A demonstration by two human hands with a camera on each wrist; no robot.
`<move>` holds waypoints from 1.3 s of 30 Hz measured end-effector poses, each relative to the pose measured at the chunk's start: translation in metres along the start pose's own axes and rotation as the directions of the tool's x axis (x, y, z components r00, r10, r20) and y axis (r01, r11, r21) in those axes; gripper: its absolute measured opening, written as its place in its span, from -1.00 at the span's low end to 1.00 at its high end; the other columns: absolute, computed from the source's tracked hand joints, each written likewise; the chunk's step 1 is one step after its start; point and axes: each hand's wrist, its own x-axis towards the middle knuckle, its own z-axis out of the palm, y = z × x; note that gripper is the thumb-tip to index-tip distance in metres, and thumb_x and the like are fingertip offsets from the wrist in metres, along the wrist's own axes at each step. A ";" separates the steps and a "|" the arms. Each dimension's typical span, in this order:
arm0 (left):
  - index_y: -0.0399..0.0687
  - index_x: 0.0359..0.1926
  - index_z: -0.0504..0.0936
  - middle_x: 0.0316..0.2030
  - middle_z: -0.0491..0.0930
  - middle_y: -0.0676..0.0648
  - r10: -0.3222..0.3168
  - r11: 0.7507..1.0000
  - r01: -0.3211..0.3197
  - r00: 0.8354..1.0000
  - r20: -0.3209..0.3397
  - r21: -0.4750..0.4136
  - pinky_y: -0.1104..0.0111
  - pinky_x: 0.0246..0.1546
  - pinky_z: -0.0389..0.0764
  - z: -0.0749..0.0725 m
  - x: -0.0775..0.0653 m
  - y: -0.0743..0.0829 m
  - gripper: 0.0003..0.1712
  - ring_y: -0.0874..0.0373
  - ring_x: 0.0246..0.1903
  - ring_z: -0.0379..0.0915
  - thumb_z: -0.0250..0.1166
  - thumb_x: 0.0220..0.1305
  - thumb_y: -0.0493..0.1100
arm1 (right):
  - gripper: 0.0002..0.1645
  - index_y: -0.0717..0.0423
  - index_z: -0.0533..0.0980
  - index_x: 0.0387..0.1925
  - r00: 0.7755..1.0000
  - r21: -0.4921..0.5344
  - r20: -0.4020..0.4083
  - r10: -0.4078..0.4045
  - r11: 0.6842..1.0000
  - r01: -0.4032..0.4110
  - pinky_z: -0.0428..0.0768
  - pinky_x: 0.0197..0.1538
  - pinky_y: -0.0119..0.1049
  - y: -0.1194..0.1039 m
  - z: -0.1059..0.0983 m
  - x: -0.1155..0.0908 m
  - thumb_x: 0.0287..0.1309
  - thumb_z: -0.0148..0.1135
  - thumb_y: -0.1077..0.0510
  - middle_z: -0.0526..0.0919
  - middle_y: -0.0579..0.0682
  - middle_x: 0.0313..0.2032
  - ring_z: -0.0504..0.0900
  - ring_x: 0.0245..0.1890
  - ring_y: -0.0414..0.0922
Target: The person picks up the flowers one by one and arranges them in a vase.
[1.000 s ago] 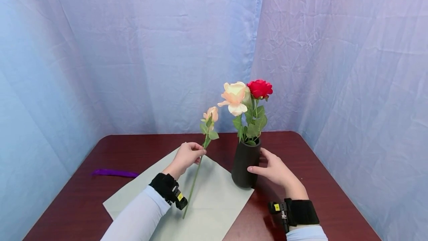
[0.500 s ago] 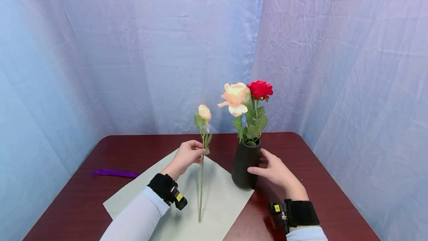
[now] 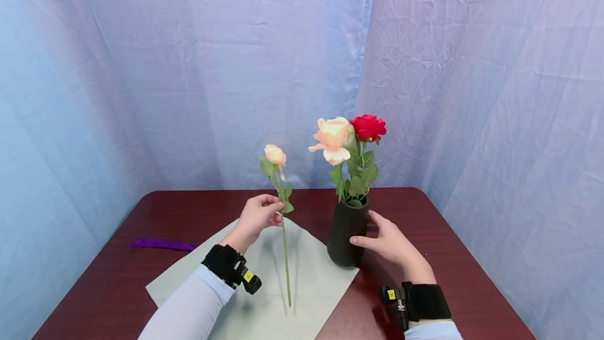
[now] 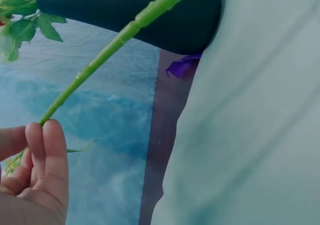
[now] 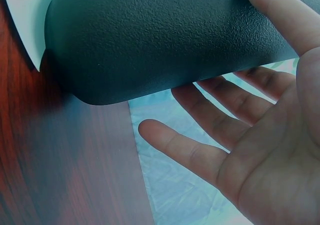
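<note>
My left hand pinches the stem of a pale peach rose between thumb and fingertips, just under its leaves. The bloom points up and the bare green stem slants down over the pale paper sheet, casting shadows on it. To the right, a dark, matte vase stands upright at the sheet's right corner. It holds a large cream-peach rose and a red rose. My right hand holds the vase's right side, thumb across the front and fingers reaching behind; its little finger sticks out apart.
A purple ribbon lies left of the paper on the dark red wooden table. Some purple fabric shows behind the vase in the left wrist view. Blue and lilac curtains hang behind and beside the table.
The left hand has shifted slightly left and up with the peach rose. The rose has turned from leaning right to leaning a little left. The right hand and vase stay put.
</note>
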 end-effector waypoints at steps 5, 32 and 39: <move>-0.36 -0.04 0.55 -0.26 0.61 -0.32 0.008 0.998 -0.009 1.000 -0.020 -0.055 0.22 -0.31 0.72 -0.005 -0.002 0.006 -0.79 0.12 -0.51 0.59 0.30 0.40 -0.30 | 0.04 0.11 0.22 0.50 1.000 0.000 0.000 0.002 1.000 -0.002 0.55 0.17 0.11 0.000 0.000 0.000 0.13 0.51 -0.15 0.48 0.13 0.31 0.48 0.28 0.16; -0.40 -0.02 0.52 -0.19 0.67 -0.19 0.092 0.966 -0.128 0.982 -0.164 -0.227 0.18 -0.11 0.70 -0.031 -0.018 0.026 -0.73 0.08 -0.33 0.72 0.33 0.41 -0.26 | 0.06 0.17 0.19 0.51 1.000 -0.028 0.004 -0.008 1.000 0.008 0.54 0.17 0.13 -0.002 -0.002 -0.001 0.16 0.48 -0.16 0.46 0.20 0.32 0.48 0.27 0.19; -0.50 0.01 0.54 -0.31 0.70 -0.13 0.146 0.953 -0.192 0.969 -0.198 -0.236 0.19 -0.10 0.70 -0.034 -0.022 0.031 -0.70 0.12 -0.36 0.72 0.30 0.42 -0.30 | 0.05 0.10 0.22 0.50 1.000 -0.010 0.002 0.013 1.000 -0.013 0.53 0.18 0.13 -0.002 -0.001 0.000 0.13 0.50 -0.16 0.47 0.13 0.32 0.48 0.27 0.15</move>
